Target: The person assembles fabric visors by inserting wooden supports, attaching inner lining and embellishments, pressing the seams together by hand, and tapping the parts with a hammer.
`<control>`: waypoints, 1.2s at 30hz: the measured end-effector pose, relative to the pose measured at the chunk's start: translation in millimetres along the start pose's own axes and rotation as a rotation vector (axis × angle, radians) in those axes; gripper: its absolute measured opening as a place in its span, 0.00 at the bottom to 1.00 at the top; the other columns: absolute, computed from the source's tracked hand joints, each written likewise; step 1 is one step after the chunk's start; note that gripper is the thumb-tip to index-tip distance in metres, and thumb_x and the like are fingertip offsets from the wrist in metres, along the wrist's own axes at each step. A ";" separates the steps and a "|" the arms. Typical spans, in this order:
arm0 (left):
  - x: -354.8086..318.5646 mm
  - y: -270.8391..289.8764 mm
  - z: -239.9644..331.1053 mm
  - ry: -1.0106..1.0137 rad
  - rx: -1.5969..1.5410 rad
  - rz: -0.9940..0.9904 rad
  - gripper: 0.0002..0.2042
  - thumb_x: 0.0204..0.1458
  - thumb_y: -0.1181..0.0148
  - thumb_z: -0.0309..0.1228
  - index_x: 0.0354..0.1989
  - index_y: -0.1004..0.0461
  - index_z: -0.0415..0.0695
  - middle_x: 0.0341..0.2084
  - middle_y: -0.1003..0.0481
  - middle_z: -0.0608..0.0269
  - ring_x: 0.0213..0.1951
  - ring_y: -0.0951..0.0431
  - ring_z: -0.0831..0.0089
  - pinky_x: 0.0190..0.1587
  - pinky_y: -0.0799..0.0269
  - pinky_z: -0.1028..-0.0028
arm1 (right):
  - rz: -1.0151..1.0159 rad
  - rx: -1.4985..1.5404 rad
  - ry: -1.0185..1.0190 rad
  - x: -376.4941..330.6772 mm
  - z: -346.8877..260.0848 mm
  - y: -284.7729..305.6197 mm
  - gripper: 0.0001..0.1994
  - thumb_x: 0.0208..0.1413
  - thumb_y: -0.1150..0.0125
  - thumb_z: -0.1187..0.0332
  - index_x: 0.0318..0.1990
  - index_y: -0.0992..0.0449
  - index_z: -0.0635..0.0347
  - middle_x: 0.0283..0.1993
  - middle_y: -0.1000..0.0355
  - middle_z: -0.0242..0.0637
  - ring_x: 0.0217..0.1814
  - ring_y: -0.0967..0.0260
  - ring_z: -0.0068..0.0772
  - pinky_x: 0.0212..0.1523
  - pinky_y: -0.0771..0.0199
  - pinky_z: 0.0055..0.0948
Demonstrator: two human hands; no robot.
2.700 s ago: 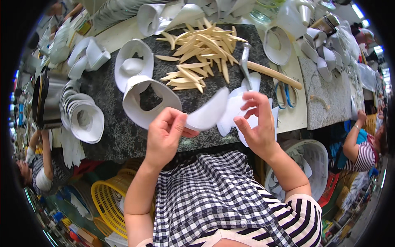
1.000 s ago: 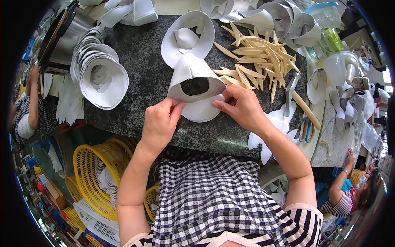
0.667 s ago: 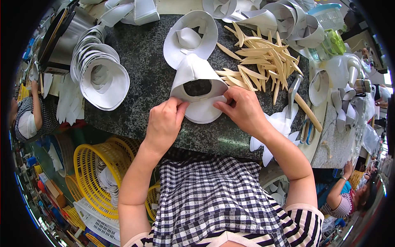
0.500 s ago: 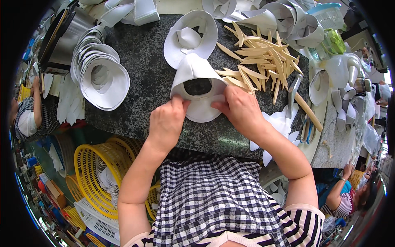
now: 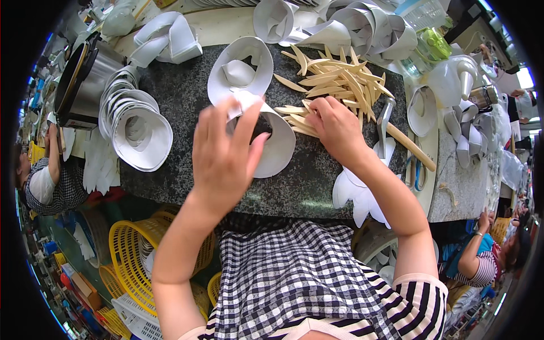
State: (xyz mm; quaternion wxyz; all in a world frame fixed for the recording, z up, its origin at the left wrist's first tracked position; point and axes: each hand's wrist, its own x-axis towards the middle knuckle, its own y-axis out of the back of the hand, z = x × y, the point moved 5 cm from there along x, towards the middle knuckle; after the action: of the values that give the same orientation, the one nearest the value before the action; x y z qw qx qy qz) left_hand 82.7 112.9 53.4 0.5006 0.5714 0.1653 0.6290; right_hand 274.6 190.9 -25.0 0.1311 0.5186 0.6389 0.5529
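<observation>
Over a white ring-shaped piece [image 5: 273, 156] on the dark speckled slab, my left hand [image 5: 222, 150] spreads its fingers, slightly blurred; its fingertips reach the piece's raised far part. My right hand [image 5: 338, 129] is at the near left edge of a heap of pale beige, pointed, curved strips [image 5: 348, 76]. Its thumb and fingers are closed together on a strip there, mostly hidden beneath them. Just beyond the ring-shaped piece lies another white shaped piece [image 5: 241, 48] with a curled middle.
A stack of white rings [image 5: 141, 139] stands at the left beside a steel pot [image 5: 105, 73]. To the right lie a wooden-handled tool [image 5: 411, 146], scissors [image 5: 417, 174] and white petal-shaped pieces [image 5: 362, 195]. Yellow baskets [image 5: 127, 249] sit below the slab. Other people work at both sides.
Both hands have let go of the near edge of the white ring-shaped piece. My left hand has opened over it; my right hand has moved to the beige strips. The view has shifted slightly.
</observation>
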 end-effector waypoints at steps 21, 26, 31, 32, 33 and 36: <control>-59.0 -40.2 -38.8 0.687 -0.858 0.330 0.16 0.69 0.55 0.29 0.60 0.35 0.33 0.52 0.28 0.55 0.52 0.27 0.71 0.57 0.32 0.70 | -0.438 0.893 -0.260 -30.8 -44.3 -0.1 0.22 0.58 0.32 0.66 0.57 0.30 0.62 0.29 0.30 0.30 0.31 0.34 0.20 0.31 0.33 0.28; -64.2 -58.1 12.7 0.662 -1.502 0.088 0.31 0.52 0.49 0.17 0.69 0.44 0.39 0.62 0.33 0.57 0.67 0.35 0.61 0.70 0.42 0.54 | 0.075 1.028 -0.495 -11.1 -25.0 18.5 0.11 0.62 0.38 0.68 0.46 0.24 0.66 0.36 0.24 0.34 0.35 0.29 0.19 0.33 0.28 0.24; -72.7 -87.1 -52.3 0.802 -1.860 -0.354 0.31 0.65 0.51 0.43 0.72 0.44 0.38 0.69 0.38 0.52 0.69 0.38 0.55 0.71 0.42 0.52 | -0.145 0.907 -0.019 11.7 -7.5 15.0 0.14 0.54 0.37 0.71 0.49 0.22 0.59 0.37 0.21 0.43 0.39 0.24 0.38 0.44 0.23 0.39; -81.7 -81.8 -60.2 0.304 -1.783 -0.421 0.35 0.62 0.47 0.47 0.73 0.46 0.42 0.70 0.41 0.52 0.71 0.41 0.53 0.73 0.48 0.51 | -0.208 0.909 0.167 20.1 -20.7 16.5 0.13 0.54 0.35 0.71 0.48 0.22 0.60 0.40 0.22 0.47 0.41 0.24 0.41 0.46 0.25 0.39; -103.6 -109.4 -110.6 0.518 -1.832 -0.294 0.28 0.64 0.47 0.44 0.67 0.36 0.38 0.66 0.35 0.54 0.68 0.38 0.60 0.70 0.43 0.57 | -0.250 0.906 0.235 25.9 -34.5 12.3 0.12 0.53 0.35 0.72 0.45 0.22 0.63 0.37 0.22 0.47 0.39 0.24 0.40 0.42 0.27 0.39; -49.6 -102.0 -35.7 0.274 -1.752 -0.408 0.29 0.59 0.39 0.38 0.68 0.37 0.42 0.63 0.31 0.54 0.64 0.31 0.60 0.68 0.39 0.60 | -0.283 0.856 0.196 18.5 -35.6 38.9 0.11 0.53 0.36 0.72 0.43 0.22 0.65 0.34 0.23 0.46 0.35 0.26 0.40 0.38 0.29 0.39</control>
State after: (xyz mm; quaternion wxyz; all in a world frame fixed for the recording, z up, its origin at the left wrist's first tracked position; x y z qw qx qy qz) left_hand 88.5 130.6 -64.0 0.8333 -0.1339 -0.2160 0.4910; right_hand 260.4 179.8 27.8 -0.0817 0.3792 0.8836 0.2622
